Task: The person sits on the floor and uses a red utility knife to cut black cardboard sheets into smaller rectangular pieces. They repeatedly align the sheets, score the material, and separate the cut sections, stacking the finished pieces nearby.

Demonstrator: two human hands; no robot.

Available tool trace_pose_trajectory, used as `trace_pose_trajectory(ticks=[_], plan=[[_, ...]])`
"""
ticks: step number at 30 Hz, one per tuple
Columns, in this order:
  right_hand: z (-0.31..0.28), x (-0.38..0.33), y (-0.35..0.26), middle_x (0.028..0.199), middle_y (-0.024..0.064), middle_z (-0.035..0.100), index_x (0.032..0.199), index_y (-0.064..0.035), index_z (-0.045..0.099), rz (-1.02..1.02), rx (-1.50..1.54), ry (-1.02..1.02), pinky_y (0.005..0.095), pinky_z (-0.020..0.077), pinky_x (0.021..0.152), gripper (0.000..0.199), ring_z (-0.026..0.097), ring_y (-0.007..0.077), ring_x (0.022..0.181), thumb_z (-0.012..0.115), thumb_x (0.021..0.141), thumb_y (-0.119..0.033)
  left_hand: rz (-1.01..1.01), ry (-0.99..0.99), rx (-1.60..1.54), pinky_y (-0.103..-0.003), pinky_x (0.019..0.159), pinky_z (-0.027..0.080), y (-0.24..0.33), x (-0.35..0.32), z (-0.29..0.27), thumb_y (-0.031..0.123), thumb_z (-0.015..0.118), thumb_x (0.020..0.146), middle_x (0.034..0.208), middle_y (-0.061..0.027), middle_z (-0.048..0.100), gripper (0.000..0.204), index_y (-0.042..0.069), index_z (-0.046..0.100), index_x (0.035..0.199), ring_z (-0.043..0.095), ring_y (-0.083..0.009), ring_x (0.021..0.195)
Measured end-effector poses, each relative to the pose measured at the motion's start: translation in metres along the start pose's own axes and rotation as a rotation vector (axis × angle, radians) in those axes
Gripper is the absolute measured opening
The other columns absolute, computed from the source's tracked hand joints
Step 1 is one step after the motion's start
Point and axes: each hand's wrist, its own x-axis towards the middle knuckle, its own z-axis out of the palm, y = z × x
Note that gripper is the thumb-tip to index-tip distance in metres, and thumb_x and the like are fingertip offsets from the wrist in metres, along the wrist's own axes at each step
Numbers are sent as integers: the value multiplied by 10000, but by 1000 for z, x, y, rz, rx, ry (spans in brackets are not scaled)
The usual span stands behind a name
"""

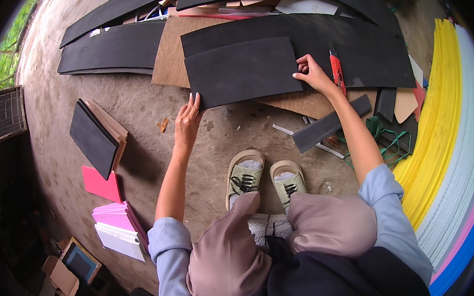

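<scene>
A black rectangular foam-like sheet [242,69] lies in front of me, overlapping a longer black sheet [368,48] beneath it. At its near left corner, my left hand [187,121] is closed on the edge, fingers pointing away from me. My right hand [313,75] pinches its right edge with curled fingers. Just right of that hand, a red utility knife [337,72] rests on the longer sheet. Below my right wrist lies a narrow dark strip [330,124]. A brown board [169,59] shows partly from under the black sheets.
Stacked black sheets [109,49] and offcuts lie at the back. On the left are standing black and tan boards [94,137], a red piece [101,182] and pink and white sheets [117,218]. Tall stacks of yellow sheets [433,132] and pale blue sheets line the right. Green cord [383,133] lies tangled nearby.
</scene>
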Motion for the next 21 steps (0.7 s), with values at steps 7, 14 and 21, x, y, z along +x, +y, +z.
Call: trace_pose_trajectory(ticks=[7, 14, 21], plan=[[-9, 6, -9, 798, 17, 455, 999, -36, 414, 107, 5, -82, 226, 422, 685, 402, 450, 80, 721, 679, 697, -46, 66, 88, 87, -511, 1063, 40, 87, 41, 2, 452, 601, 750, 1427, -220, 90, 835, 41, 214, 1366, 49, -322, 1340], [-10, 8, -4, 780, 32, 486, 1008, -26, 419, 100, 91, -97, 245, 444, 667, 439, 485, 108, 704, 697, 672, -66, 419, -142, 45, -423, 1076, 135, 154, 105, 72, 475, 600, 703, 1401, -124, 257, 847, 8, 273, 1329, 186, -233, 1322], [-8, 5, -8, 777, 10, 476, 996, -41, 438, 44, 83, -99, 232, 427, 663, 417, 453, 85, 685, 696, 669, -62, 464, -128, 175, -401, 1068, 176, 148, 105, 85, 414, 586, 735, 1389, -137, 276, 760, 16, 306, 1319, 224, -269, 1306]])
